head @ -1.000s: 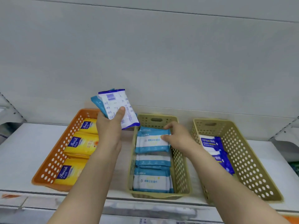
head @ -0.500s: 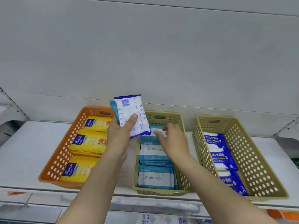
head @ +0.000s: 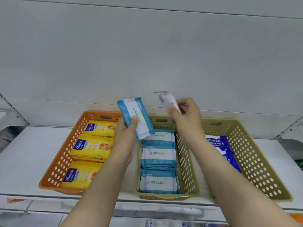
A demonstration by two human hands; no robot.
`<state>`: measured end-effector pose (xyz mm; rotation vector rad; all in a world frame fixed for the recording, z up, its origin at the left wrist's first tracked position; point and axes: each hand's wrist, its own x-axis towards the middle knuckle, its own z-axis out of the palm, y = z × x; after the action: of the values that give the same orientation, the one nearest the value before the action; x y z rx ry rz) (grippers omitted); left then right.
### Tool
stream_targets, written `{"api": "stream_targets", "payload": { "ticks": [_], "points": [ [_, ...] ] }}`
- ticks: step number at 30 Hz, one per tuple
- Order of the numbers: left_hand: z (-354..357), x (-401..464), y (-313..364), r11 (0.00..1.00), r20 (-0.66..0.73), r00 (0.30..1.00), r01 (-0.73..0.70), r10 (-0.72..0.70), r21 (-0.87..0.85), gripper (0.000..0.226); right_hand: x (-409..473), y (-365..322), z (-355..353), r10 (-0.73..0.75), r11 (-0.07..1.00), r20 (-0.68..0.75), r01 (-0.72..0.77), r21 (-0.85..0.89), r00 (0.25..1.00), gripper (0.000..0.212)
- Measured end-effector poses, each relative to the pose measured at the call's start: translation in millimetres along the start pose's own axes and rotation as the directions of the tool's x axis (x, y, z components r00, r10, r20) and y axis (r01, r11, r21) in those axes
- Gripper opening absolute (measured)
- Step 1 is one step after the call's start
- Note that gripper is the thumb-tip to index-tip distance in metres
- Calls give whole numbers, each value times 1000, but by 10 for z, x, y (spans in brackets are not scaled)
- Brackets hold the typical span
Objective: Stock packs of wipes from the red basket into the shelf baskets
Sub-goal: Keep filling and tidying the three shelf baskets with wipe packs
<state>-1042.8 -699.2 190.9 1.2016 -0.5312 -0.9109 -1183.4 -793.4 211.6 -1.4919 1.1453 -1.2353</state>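
With our left hand gripping a light-blue pack at frame centre and our right hand pinching a blurred pack, we should lay each one flat in its matching basket.

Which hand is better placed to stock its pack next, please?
Probably the left hand: its light-blue pack hangs beside the matching middle basket, while the right hand's pack is blurred.
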Motion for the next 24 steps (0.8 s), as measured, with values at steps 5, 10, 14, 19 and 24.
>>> {"api": "stream_targets", "payload": {
  "ticks": [5, 10, 14, 19, 24],
  "points": [
    [136, -9, 32, 998, 156, 988, 18, -10, -56, 49, -197, -64, 146, -240, 883, 542, 413, -222, 805, 23],
    [20, 100, 26, 995, 115, 992, 60, -51, -74, 36, -82, -106, 127, -39, 994, 252, 62, -85, 967, 36],
    [18, 169, 51, 999, 122, 992, -15, 19, -36, 35, -27, -150, 129, 108, 989, 243, -79, -125, 964, 24],
    [5, 264, 65, 999, 154, 988, -28, 31, -23, 31, 2, -208, 48, 193, 980, 138, -197, 12, 971, 20],
    [87, 272, 33, 1000, 229, 973, -7, 9, -11, 32, -42, -224, -157, 176, 979, 183, -191, 70, 967, 23]
  ]
}}
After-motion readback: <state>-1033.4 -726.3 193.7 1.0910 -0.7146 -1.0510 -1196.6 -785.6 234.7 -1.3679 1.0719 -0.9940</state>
